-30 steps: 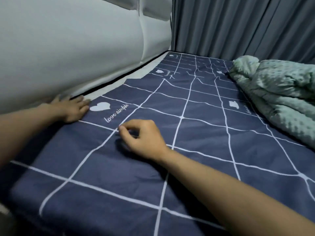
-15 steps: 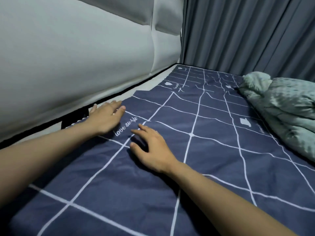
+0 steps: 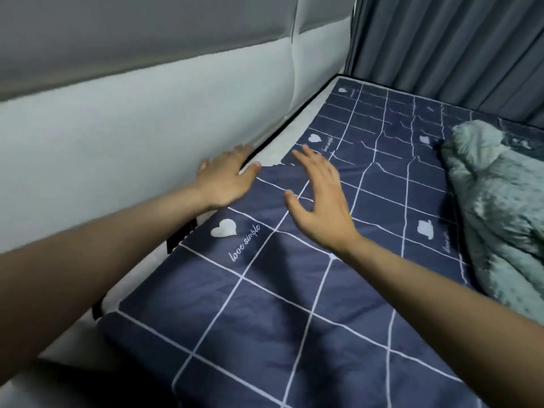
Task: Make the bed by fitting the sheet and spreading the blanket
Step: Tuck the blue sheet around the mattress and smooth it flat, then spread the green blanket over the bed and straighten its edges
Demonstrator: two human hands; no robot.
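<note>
one navy grid sheet (image 3: 294,304) lay across the mattress (image 3: 282,144), wall-side edge short of the rim. left hand (image 3: 226,179) flat at that edge by the padded wall (image 3: 147,136), gripping nothing. right hand (image 3: 321,201) spread just above the sheet, fingers loose. green blanket (image 3: 497,207) lay bunched, well right of both.

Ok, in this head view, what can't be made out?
- Sheet edge at the wall: the left hand covers it, so tucked or loose is unclear.
- Blanket: cut off by the right frame edge.
- Far sheet prints: too small to read.
- Right hand: touching the sheet or hovering, unclear.
</note>
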